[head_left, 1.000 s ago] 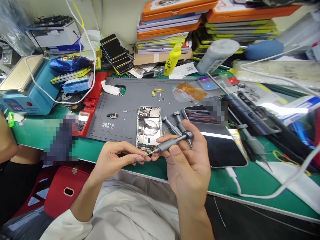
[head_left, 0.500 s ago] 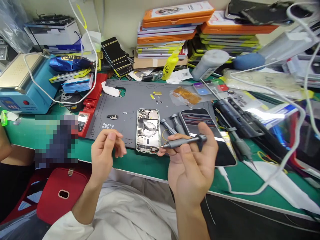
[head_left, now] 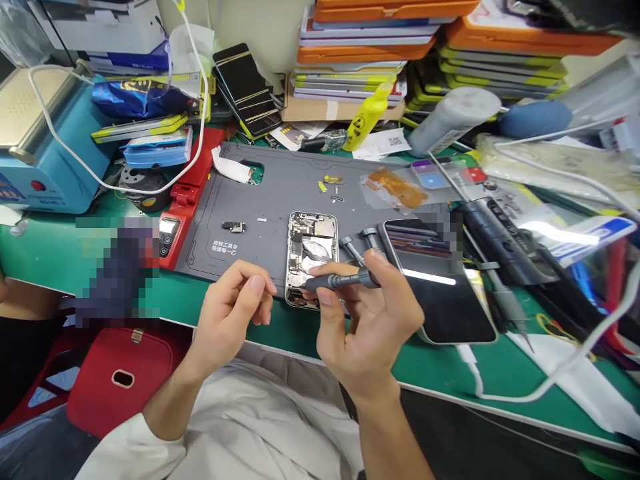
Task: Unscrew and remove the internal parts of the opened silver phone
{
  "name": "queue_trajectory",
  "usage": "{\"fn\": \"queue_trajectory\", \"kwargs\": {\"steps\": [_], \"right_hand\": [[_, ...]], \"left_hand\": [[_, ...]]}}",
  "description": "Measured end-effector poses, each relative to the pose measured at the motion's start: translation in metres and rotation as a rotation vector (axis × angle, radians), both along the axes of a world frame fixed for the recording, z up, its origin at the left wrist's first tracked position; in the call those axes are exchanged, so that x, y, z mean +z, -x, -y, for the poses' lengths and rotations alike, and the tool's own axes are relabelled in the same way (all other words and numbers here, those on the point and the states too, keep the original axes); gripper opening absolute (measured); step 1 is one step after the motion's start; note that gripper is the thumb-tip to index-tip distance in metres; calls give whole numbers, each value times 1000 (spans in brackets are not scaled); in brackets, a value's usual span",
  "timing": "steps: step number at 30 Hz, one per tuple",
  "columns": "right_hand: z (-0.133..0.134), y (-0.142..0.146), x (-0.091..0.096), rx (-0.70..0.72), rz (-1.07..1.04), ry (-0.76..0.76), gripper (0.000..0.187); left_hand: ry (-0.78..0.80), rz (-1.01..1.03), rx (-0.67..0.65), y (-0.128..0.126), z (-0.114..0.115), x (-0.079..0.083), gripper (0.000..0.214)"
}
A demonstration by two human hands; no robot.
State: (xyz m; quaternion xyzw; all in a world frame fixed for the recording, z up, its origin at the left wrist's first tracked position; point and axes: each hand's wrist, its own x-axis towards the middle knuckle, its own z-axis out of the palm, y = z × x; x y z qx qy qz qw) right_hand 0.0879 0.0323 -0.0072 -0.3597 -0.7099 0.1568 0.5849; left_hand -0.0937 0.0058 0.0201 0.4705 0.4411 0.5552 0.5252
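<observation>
My right hand [head_left: 367, 320] holds a grey precision screwdriver [head_left: 337, 281] almost level, its tip end pointing left over the lower part of an opened phone [head_left: 314, 230]. The phone lies with its inner parts bare, and my fingers and the screwdriver cover some of its lower half. Left of the phone, my left hand [head_left: 240, 300] is raised with its fingers curled and the thumb pressed to the index finger. Whatever may be in that pinch is hidden. A small black phone part [head_left: 234, 227] lies on the grey work mat [head_left: 260, 200].
Two more screwdrivers [head_left: 351, 249] lie right of the phone, beside a dark-screened device [head_left: 445, 287] with a white cable [head_left: 467, 360] at its lower edge. Small metal pieces [head_left: 334, 180] lie farther back. Stacked orange cases [head_left: 365, 57] and a yellow bottle [head_left: 367, 120] stand behind.
My right hand has turned and lowered the screwdriver, bringing its tip end over the phone's lower part. My left hand has moved closer to the phone, its fingers curled tighter. The view has shifted.
</observation>
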Motion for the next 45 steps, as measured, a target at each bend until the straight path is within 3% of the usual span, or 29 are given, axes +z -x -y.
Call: {"fn": "queue_trajectory", "kwargs": {"steps": [6,9,13,16,20,31,45], "right_hand": [[0,0,3,-31,34,22,73],[0,-3,5,-65,132,-50,75],[3,-8,16,-154,227,-150,65],[5,-9,27,-235,268,-136,67],[-1,-6,33,-174,233,-121,68],[-10,0,25,-81,143,-97,63],[-12,5,28,-171,116,-148,59]], "left_hand": [[32,-48,-17,0,2,0,36],[36,-59,-25,-1,2,0,36],[46,-58,-35,-1,1,1,37],[45,-57,-33,0,1,2,37],[45,-55,-37,1,1,1,37],[43,-93,-30,0,0,2,41],[30,-136,-21,0,0,0,44]]}}
